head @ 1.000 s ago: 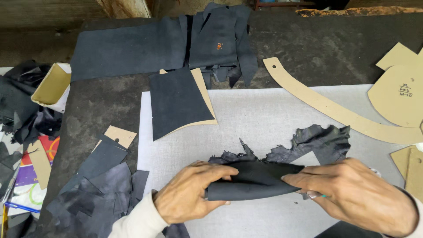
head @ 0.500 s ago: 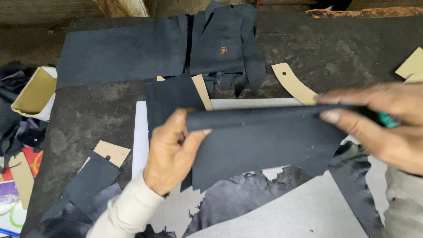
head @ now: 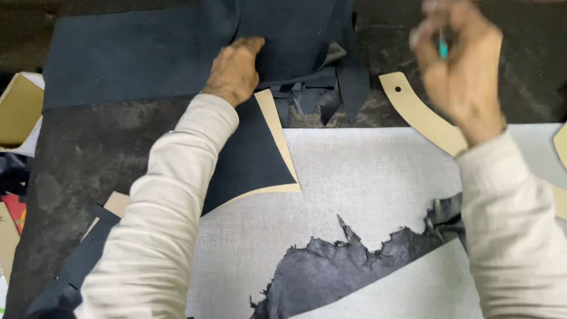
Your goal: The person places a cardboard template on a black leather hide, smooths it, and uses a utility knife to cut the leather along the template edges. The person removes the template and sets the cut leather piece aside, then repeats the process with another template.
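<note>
My left hand (head: 235,70) reaches to the far side of the table and lies on a dark navy leather piece (head: 283,35) atop a stack of similar sheets (head: 130,59), fingers curled at its edge. My right hand (head: 460,71) is raised and blurred at the upper right, fingers closed around a small teal-handled tool (head: 440,45). Below my left forearm, a dark cut panel (head: 251,156) rests on a tan card pattern (head: 277,136).
A grey cutting mat (head: 360,177) covers the near table, with a ragged black leather scrap (head: 331,274) on it. A long curved tan pattern (head: 416,112) lies at the right. A tan box (head: 19,109) and leather offcuts (head: 82,260) are at the left.
Both hands held a folded dark leather piece over the mat and lifted it. Now my left hand has carried it to the far stack, and my right hand has let go and risen.
</note>
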